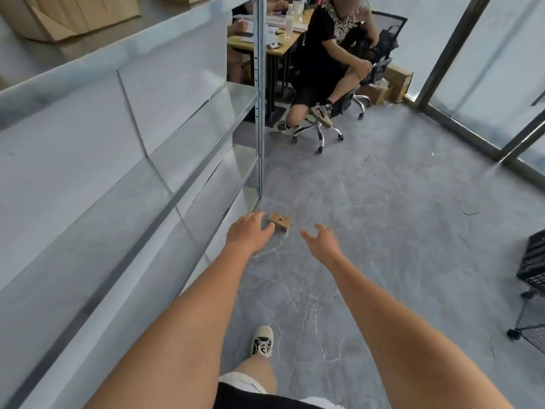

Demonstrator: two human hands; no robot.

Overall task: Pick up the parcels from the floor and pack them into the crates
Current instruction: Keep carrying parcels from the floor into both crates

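Grey marble-patterned floor (pixel 383 231) spreading beside metal shelving (pixel 118 160); black wire crate (pixel 535 261) standing far right. Reaching with left hand (pixel 249 231) and right hand (pixel 321 239), fingers spread wide, holding nothing, flanking small cardboard parcel (pixel 280 221) lying on floor.

We see a tan brown parcel (pixel 280 221) with a small dark mark on a grey floor (pixel 398 231) veined in white like marble. The shelving (pixel 118 160) is pale silver-grey, the wire crate (pixel 535 261) black, and our shoe (pixel 262 340) cream with black-and-white laces.
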